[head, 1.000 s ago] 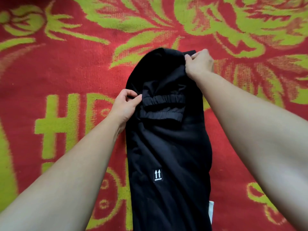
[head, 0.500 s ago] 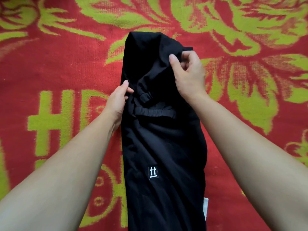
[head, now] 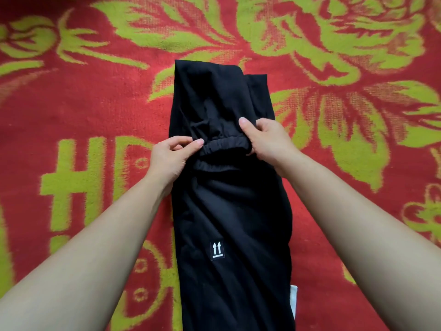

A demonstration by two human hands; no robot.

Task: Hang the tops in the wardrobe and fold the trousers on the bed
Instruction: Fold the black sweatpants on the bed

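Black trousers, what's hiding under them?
The black trousers lie on a red and green blanket, which shows all around them. Something white pokes out from under their right edge near the bottom. Whatever else lies beneath the cloth is covered.

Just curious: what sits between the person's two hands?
Head view: a gathered elastic band of the black fabric trousers, gripped by left hand and right hand.

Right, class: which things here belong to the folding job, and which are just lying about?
Job: black trousers; left hand and right hand, each gripping the elastic cuff.
Lying about: red and green blanket underneath; small white item at the trousers' right edge, unclear what.
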